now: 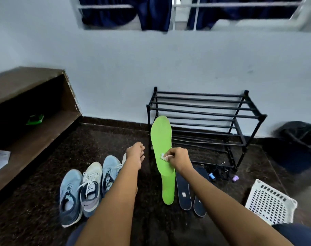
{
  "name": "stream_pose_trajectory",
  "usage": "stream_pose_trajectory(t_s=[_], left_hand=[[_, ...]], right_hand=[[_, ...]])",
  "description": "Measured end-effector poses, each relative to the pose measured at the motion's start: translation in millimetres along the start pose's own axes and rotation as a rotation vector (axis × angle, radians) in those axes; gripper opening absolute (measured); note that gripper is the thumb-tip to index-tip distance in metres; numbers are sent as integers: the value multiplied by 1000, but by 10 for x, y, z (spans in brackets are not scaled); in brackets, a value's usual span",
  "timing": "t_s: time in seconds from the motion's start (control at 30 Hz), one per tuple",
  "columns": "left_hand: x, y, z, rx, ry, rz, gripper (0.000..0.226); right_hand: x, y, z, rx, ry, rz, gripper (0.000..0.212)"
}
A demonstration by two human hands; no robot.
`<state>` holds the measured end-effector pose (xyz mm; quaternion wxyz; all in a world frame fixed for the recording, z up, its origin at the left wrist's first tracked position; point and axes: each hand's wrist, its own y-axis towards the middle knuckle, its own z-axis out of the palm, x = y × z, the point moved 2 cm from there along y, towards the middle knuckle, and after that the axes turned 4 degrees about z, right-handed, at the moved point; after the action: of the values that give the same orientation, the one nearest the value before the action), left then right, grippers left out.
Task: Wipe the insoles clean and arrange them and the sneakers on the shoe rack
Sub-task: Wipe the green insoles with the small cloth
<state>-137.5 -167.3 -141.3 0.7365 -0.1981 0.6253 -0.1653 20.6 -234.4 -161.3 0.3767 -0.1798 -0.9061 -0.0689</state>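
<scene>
A green insole [161,137] stands upright in the air in front of the black shoe rack [204,110]. My right hand [178,159] pinches a small white wipe [163,156] against its lower part. My left hand [135,154] hovers just left of the insole, apart from it, its fingers loosely curled and holding nothing. A second green insole [169,189] lies on the floor below. Two dark insoles [184,191] lie beside it on the right. Several sneakers stand in a row at the left: blue [70,196], white [90,185], blue [109,174]; one more is mostly hidden behind my left wrist.
A white perforated basket [270,201] sits at the right front. A black bag [300,137] stands right of the rack. Small blue [211,175] and purple [235,178] items and cords lie under the rack. A wooden shelf unit [44,125] with a green packet [34,119] is at the left.
</scene>
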Motion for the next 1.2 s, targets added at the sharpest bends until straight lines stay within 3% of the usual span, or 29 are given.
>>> stream_pose_trajectory(t_s=[0.23, 0.5, 0.8, 1.07, 1.2], left_hand=[[-258, -599, 125, 147, 65, 16, 25], [-251, -1077, 276, 394, -25, -24, 40], [-191, -1398, 403, 706, -169, -52, 80], [-273, -1501, 515, 819, -328, 4, 89], [-310, -1484, 561, 853, -414, 21, 90]], right_hand=[[473, -464, -819, -154, 73, -154, 14], [682, -957, -1267, -248, 139, -271, 13], [738, -1147, -1249, -304, 256, -310, 13], [740, -1165, -1097, -281, 267, -378, 30], [772, -1245, -1051, -317, 198, -468, 27]])
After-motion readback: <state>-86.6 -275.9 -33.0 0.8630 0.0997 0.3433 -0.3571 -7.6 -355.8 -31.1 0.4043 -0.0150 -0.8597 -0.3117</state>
